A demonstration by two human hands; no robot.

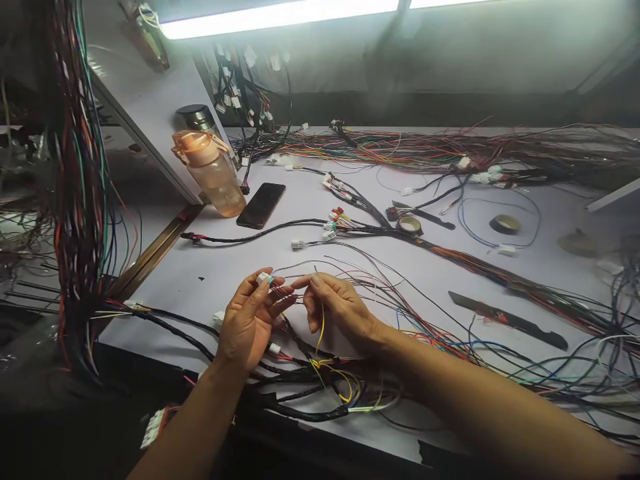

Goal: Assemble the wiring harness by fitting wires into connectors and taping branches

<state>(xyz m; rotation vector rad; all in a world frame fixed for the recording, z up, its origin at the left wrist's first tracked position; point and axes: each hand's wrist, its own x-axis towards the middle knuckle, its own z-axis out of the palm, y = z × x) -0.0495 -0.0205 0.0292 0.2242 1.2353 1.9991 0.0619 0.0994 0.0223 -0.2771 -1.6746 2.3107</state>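
My left hand is closed on a small white connector, pinched between thumb and fingers, with thin red and dark wires running out of it to the right. Just right of it, my right hand pinches a yellow wire between thumb and index finger; the wire's tip sticks up above the fingers. The hands are close together. Below them lies a black-taped wire harness with yellow, white and red branches. A white connector rests under my left hand.
An orange-lidded bottle and a phone stand and lie at the back left. Tape rolls, a dark flat blade-like strip and long wire bundles spread rightward. Wires hang at the left.
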